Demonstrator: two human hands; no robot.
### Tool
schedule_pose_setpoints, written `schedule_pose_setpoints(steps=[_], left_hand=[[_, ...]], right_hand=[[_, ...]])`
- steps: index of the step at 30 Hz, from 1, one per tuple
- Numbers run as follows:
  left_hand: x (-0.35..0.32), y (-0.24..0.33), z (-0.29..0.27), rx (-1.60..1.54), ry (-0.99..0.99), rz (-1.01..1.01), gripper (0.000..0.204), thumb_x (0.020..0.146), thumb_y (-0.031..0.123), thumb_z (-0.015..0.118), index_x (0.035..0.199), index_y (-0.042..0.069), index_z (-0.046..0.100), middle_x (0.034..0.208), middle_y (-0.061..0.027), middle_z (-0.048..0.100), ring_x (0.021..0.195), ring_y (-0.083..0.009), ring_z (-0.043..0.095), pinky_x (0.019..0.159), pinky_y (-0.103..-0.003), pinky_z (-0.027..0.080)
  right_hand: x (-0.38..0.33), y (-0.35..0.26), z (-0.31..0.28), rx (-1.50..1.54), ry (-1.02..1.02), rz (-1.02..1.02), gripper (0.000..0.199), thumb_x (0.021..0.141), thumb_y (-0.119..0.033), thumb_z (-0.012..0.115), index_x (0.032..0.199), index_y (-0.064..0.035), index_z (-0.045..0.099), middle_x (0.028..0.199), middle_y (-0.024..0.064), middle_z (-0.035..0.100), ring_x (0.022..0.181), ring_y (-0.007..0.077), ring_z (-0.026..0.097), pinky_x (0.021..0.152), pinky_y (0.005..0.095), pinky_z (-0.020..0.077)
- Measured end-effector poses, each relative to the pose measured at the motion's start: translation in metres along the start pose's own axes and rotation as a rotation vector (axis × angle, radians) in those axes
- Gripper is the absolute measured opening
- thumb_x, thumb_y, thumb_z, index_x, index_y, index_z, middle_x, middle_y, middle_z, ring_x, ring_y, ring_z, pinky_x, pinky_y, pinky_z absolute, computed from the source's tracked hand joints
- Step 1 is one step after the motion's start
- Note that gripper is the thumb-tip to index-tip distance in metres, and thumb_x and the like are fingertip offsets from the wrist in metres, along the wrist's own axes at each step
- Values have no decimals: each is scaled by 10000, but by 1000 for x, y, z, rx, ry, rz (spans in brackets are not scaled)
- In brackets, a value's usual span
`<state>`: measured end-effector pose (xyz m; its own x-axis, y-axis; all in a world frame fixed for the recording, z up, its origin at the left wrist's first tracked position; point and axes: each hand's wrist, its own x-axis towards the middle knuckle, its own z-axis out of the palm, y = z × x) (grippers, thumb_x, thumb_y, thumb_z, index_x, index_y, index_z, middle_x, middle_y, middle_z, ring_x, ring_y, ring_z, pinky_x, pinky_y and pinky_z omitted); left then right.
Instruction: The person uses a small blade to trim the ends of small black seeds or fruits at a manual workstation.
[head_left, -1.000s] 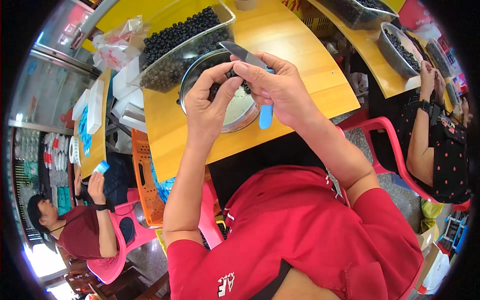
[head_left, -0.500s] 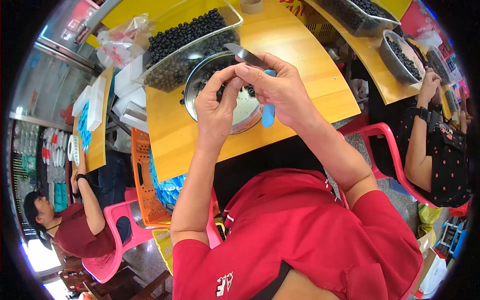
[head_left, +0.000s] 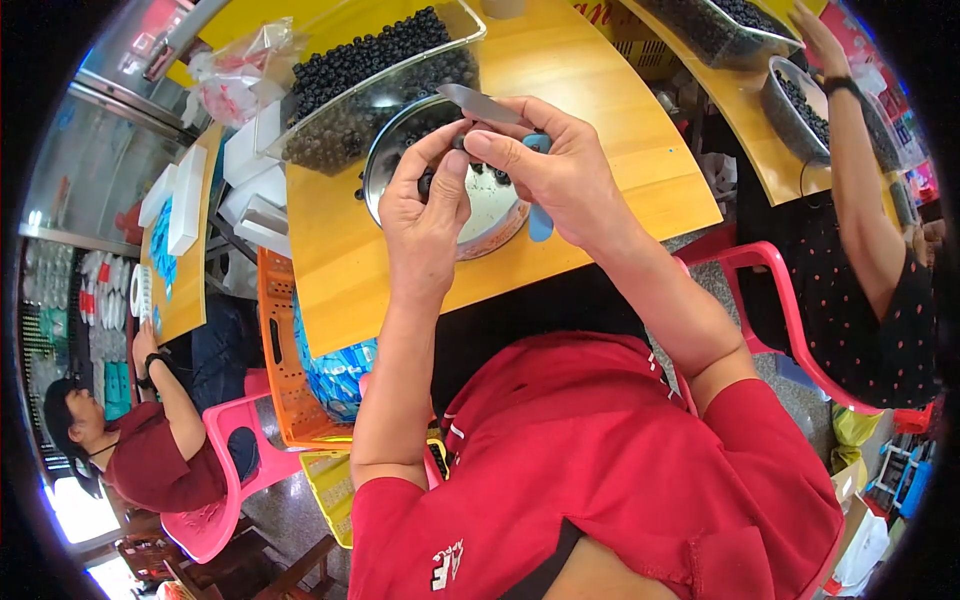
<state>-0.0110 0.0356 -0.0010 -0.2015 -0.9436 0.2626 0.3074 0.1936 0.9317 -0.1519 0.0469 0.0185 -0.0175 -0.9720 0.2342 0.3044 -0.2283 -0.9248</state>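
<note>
In my right hand (head_left: pixel 570 170) is a knife (head_left: pixel 478 104) with a blue handle, its blade pointing up and to the left. My left hand (head_left: pixel 425 210) is closed on small round black parts; one black part (head_left: pixel 459 142) shows at the fingertips, and another sits in the curl of the fingers. The two hands meet above a round metal bowl (head_left: pixel 374 165) whose pale bottom carries several more black parts. Behind the bowl stands a clear plastic bin (head_left: pixel 465 32) heaped with the same black parts.
The wooden table (head_left: pixel 610 150) curves away to the right. An orange crate (head_left: pixel 272 330) holding blue packets is at its left edge. White boxes (head_left: pixel 258 195) and a clear bag (head_left: pixel 240 75) lie beyond. Co-workers sit on pink chairs (head_left: pixel 225 495) to left and right.
My hands have shifted slightly and a black part now shows at my left fingertips. The right co-worker's arm has stretched out away over the far table.
</note>
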Motion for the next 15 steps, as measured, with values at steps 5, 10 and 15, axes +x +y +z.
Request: schedule_pose_setpoints(steps=[5, 10, 15], left_hand=[[-1, -2, -2, 50, 31, 48, 240, 952, 128, 563, 1161, 11, 582, 799, 41, 552, 545, 5, 346, 454, -167, 249], [-1, 4, -5, 1, 19, -5, 213, 948, 136, 573, 1120, 10, 576, 742, 47, 504, 543, 2, 356, 452, -171, 241], [1, -1, -11, -59, 15, -35, 204, 940, 136, 586, 1098, 7, 572, 730, 40, 520, 529, -6, 357, 447, -170, 238]], right_hand=[[0, 2, 2, -29, -5, -75, 287, 880, -169, 667, 1115, -10, 617, 748, -40, 609, 508, -13, 401, 431, 155, 295], [-2, -4, -2, -113, -21, -61, 274, 913, -192, 622, 1112, -5, 640, 781, -25, 630, 538, -5, 437, 447, 159, 323], [-1, 0, -3, -246, -104, -118, 296, 929, -195, 599, 1158, -11, 639, 856, 2, 648, 648, 12, 515, 488, 158, 378]])
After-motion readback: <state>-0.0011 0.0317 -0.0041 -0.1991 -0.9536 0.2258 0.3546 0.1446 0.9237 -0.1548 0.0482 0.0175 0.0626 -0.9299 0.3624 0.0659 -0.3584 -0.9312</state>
